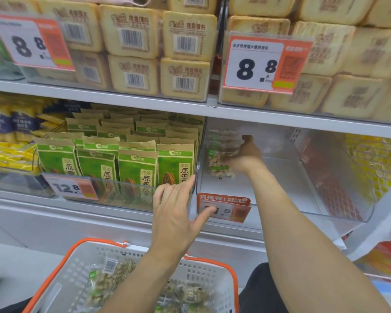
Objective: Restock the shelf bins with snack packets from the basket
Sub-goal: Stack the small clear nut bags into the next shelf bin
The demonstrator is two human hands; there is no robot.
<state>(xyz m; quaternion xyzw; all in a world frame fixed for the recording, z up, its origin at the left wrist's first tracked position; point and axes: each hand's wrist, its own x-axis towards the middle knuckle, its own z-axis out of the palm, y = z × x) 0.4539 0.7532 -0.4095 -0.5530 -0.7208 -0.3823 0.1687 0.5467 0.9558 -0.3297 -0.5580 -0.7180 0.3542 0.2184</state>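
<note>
- Head view, lower left: basket (212, 271), snack packets (108, 279) lying flat inside, below both hands.
- Left hand (178, 213): grip spread, holding nothing, fingertips touching the clear bin (339, 213) at its front left corner; nearer the basket.
- Right hand (244, 158): reaches deep in the bin, grip pinching a packet (219, 152) upright against the left wall.

**Hidden, cropped and blurred**

The right hand (246, 158) covers part of the clear snack packet (221, 152) it grips; the packet's print is blurred. The left hand (178, 213) hides the first digits of the red price tag (224, 207) at centre. The basket (131, 251) is cut off by the bottom edge. The price card (29, 41) at upper left is too blurred to read its small text.
</note>
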